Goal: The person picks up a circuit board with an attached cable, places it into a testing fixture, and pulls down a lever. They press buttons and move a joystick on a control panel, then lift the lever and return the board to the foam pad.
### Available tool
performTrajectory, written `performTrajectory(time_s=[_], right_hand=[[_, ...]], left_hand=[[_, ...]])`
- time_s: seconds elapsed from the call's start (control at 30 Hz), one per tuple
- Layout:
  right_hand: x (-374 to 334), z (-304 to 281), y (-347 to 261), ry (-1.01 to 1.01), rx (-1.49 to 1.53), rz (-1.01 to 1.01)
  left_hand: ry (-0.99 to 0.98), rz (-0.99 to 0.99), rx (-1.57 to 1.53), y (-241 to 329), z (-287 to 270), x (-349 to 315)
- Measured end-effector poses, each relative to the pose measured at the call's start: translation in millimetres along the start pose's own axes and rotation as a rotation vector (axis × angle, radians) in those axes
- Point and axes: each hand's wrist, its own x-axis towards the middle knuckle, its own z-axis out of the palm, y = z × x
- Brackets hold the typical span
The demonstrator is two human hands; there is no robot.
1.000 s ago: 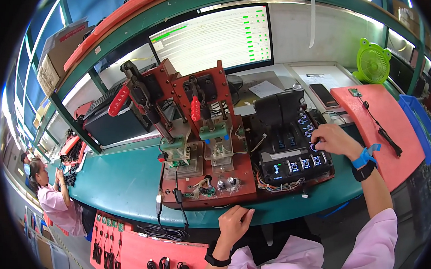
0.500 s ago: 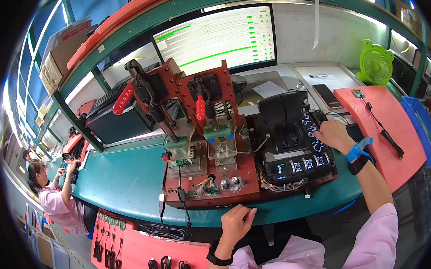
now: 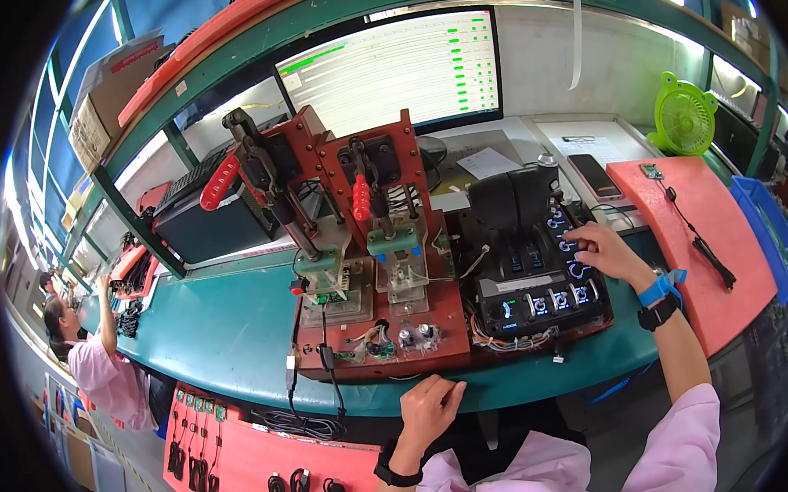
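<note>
My right hand is at the right side of a black control panel with lit knobs, its thumb and fingers closed around one small knob in the right-hand column. Near the bench's front edge, my left hand is loosely curled with nothing visible in it. In front of it stands a red test fixture with two toggle clamps; their red handles hang down. A green circuit board sits under the left clamp, its black cable running over the fixture's front. Behind, a monitor shows rows with green marks.
On the right, a pink foam mat bears a board with a cable, beside a blue tray and a green fan. A phone lies behind the panel. Cabled boards lie on the lower-left pink foam. A co-worker is at far left.
My right hand has shifted slightly, with its fingers more bent at the knobs. Green marks on the monitor differ, and a long green bar is gone. The co-worker's arm is raised. My left hand stays put.
</note>
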Motion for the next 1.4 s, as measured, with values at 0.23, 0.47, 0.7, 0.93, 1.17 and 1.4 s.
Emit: performTrajectory(time_s=[0.23,0.47,0.7,0.93,1.17,1.4], right_hand=[[16.3,15.2,12.8,0.110,0.067,0.072],[33.7,4.2,20.5,0.002,0.247,0.328],[53.1,6.1,23.4,-0.120,0.286,0.289],[59.3,10.5,38.3,0.094,0.266,0.178],[90.1,-3.2,33.3,-0.100,0.038,0.409],[116.9,-33.7,44.6,0.518,-0.518,0.040]], left_hand=[[-0.001,-0.002,0.012,1.3,1.1,-1.4],[0.004,0.014,0.018,-0.1,-0.3,-0.6],[0.013,0.020,0.035,-0.3,-0.6,-1.7],[0.008,0.013,0.031,-0.2,1.2,-1.3],[-0.006,-0.019,0.058,3.5,2.9,2.1],[-0.018,-0.053,0.079,5.1,7.3,7.6]])
